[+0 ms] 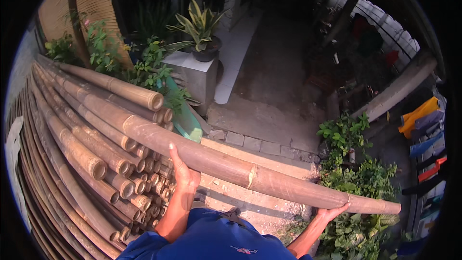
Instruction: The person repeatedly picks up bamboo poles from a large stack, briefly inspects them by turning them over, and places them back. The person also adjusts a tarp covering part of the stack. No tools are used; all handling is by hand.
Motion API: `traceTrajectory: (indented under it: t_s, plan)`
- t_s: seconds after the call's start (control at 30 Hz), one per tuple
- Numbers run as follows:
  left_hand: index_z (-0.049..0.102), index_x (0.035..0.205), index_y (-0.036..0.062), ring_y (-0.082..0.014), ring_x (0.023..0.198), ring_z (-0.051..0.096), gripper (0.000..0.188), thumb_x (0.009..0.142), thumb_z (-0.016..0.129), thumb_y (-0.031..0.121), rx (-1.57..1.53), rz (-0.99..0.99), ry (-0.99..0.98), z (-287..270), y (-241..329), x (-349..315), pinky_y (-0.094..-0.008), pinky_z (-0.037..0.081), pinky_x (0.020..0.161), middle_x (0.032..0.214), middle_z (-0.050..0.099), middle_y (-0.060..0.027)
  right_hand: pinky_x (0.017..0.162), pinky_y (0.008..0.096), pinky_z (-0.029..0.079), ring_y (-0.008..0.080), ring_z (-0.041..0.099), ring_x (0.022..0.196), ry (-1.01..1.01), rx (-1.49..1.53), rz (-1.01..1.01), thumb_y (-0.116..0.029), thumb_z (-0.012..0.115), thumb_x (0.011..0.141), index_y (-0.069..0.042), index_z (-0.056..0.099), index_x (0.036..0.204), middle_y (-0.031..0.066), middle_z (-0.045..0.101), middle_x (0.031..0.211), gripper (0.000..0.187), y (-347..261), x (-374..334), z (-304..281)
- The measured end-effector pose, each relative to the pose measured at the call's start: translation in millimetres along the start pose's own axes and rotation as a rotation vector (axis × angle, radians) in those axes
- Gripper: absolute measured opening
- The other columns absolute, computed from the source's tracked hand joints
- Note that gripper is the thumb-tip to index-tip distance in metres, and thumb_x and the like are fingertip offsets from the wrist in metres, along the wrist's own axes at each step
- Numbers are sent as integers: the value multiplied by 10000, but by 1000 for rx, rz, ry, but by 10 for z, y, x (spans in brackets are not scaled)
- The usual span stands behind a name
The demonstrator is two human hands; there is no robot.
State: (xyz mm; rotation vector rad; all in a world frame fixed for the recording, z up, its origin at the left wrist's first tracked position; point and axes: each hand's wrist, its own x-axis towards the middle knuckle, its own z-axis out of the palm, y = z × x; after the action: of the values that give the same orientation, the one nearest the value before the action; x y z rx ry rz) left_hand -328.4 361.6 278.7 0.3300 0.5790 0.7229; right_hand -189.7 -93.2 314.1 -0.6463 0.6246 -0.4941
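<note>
A long, thick brown bamboo pole (216,158) slants across the view, from the stack at upper left to its free end at lower right. My left hand (185,171) supports it near the middle, thumb up along the near side; the fingers go out of sight beneath the pole. Closer to the free end, my right hand (334,210) grips it from below, with the thumb along its near side. The pole's far end rests over the stack of bamboo poles (79,149), whose cut ends face me.
A potted plant (199,29) stands on a white-topped block (190,62) ahead. Leafy bushes (353,178) grow under the pole's right end. Clothes (418,115) hang at the far right. A low brick edging (252,143) crosses the ground beyond the pole.
</note>
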Motion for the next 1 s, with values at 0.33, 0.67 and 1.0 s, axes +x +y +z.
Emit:
traceTrajectory:
  t_s: [0.33, 0.67, 1.0]
  plan:
    - [339, 1521, 46, -367, 1320, 488, 899, 910, 581, 659, 326, 219, 15, 190, 511, 416, -571, 384, 1113, 1511, 419, -188, 1134, 500, 375, 266, 485, 1335, -238, 57, 264, -589, 658, 917, -117, 467, 1434, 80, 540, 1426, 726, 491, -649, -220]
    - [344, 1506, 21, -358, 1396, 402, 884, 925, 554, 654, 404, 208, 141, 763, -214, -534, -556, 323, 1160, 1519, 411, -190, 1104, 565, 389, 358, 497, 1318, -237, 230, 83, -732, 605, 853, -83, 429, 1471, 168, 502, 1462, 913, -331, 640, -334]
    - [383, 1484, 11, -375, 1346, 470, 862, 913, 563, 630, 347, 259, 124, 468, 94, 198, -551, 342, 1157, 1471, 471, -205, 1138, 554, 370, 332, 480, 1342, -151, 40, 124, -565, 693, 903, -55, 378, 1487, 156, 488, 1465, 837, 192, -137, -260]
